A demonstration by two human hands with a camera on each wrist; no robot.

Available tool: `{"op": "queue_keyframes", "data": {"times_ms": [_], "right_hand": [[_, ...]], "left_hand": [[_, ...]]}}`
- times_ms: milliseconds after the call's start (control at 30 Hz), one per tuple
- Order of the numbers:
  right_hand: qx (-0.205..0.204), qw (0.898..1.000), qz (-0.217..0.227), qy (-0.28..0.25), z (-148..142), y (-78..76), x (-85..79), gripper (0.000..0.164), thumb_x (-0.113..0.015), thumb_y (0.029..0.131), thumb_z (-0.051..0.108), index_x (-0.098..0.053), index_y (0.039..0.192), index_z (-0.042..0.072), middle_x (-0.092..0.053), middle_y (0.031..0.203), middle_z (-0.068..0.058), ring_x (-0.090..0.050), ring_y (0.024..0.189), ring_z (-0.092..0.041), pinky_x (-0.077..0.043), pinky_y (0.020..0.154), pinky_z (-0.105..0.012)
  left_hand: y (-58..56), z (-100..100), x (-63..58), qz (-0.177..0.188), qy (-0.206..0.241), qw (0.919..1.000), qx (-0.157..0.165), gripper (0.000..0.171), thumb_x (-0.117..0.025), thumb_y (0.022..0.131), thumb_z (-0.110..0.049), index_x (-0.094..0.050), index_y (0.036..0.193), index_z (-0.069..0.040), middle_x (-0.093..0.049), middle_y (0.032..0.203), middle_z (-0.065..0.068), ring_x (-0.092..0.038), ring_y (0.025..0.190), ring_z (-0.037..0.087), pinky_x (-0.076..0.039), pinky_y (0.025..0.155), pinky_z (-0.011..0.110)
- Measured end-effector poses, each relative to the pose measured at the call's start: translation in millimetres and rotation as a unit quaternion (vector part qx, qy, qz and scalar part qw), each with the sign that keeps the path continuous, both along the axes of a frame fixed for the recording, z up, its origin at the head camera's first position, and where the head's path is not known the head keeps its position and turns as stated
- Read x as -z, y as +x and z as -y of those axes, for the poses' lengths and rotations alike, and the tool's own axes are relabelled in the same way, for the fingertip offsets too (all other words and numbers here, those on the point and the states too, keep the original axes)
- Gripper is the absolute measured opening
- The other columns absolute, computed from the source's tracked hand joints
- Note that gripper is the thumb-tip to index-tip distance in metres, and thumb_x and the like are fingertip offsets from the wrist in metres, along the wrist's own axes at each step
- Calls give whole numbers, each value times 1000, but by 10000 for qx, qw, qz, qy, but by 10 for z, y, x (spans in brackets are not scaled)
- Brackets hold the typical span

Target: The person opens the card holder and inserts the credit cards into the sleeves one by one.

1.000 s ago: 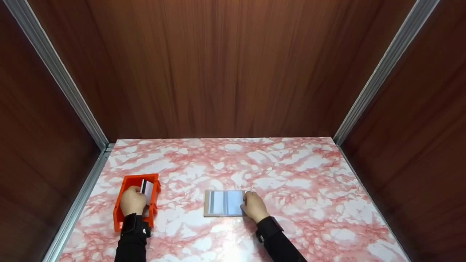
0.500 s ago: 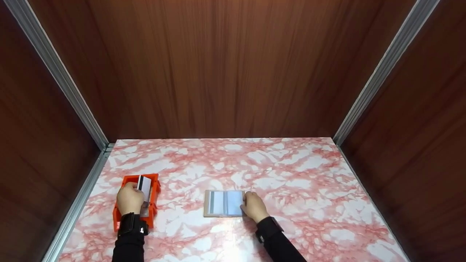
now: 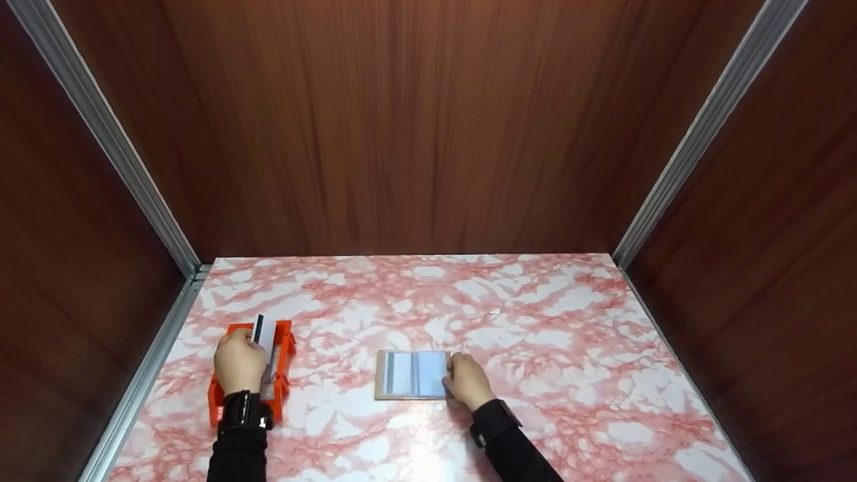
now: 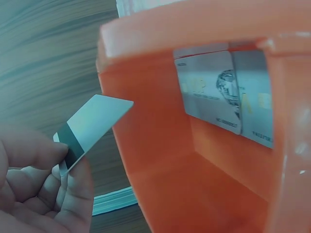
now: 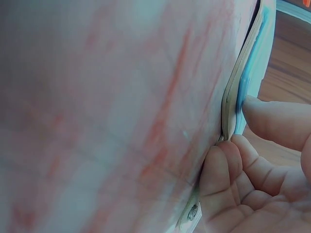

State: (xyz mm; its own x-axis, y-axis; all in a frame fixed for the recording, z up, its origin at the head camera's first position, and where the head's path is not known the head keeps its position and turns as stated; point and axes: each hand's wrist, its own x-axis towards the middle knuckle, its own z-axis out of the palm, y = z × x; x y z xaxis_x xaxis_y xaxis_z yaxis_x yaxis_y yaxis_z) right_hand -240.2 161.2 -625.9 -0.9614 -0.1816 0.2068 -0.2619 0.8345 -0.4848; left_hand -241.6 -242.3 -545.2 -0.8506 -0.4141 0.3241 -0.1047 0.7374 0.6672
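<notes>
My left hand (image 3: 240,365) is over the orange bin (image 3: 284,355) at the left of the table. Between thumb and fingers it pinches a white card (image 4: 97,116) with a dark stripe along one end, tilted up and out of the bin. More bank-type cards (image 4: 209,87) lie inside the bin, seen in the left wrist view. An open card holder (image 3: 400,375) with clear sleeves and a tan cover lies at the table's middle. At its right edge, my right hand (image 3: 471,380) grips it, thumb on the bluish sleeves (image 5: 250,73) and fingers at the cover's edge.
The table (image 3: 569,348) has a pink and white marbled top. Dark wood panels (image 3: 402,134) stand at the back and both sides, joined by grey metal rails (image 3: 100,134). A small metal snap (image 5: 192,212) shows beside the right fingers.
The left hand has raised the white card up out of the bin, moving slightly left and away, and the card now stands higher. The right hand and card holder have stayed in place.
</notes>
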Motion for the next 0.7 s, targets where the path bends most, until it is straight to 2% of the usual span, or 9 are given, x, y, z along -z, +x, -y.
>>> {"op": "queue_keyframes", "data": {"times_ms": [300, 467, 700], "right_hand": [[-33, 10000, 30, -16, 3, -2, 3, 24, -76, 76, 4, -54, 85, 4, -49, 77, -5, -52, 68, -24, -47, 65, -41], [-9, 10000, 92, -18, 3, 7, -6, 24, -76, 77, 4, -54, 86, 4, -50, 78, -6, -53, 69, -25, -47, 66, -42], [47, 9999, 128, -40, 0, 5, -4, 24, -76, 77, 4, -55, 86, 3, -50, 78, -6, -53, 69, -25, -48, 67, -42]], "left_hand": [[46, -88, -102, -467, 464, 9976, -197, 24, -51, 86, 7, -64, 106, 14, -61, 94, 30, -56, 92, 46, -43, 83, 56], [61, -180, -157, -611, 854, 9943, -165, 23, -54, 87, 6, -64, 107, 14, -62, 95, 28, -57, 91, 42, -44, 83, 53], [54, -327, -165, -693, 1052, 9920, 22, 23, -56, 86, 6, -65, 106, 13, -64, 94, 26, -61, 87, 39, -46, 80, 48]]}}
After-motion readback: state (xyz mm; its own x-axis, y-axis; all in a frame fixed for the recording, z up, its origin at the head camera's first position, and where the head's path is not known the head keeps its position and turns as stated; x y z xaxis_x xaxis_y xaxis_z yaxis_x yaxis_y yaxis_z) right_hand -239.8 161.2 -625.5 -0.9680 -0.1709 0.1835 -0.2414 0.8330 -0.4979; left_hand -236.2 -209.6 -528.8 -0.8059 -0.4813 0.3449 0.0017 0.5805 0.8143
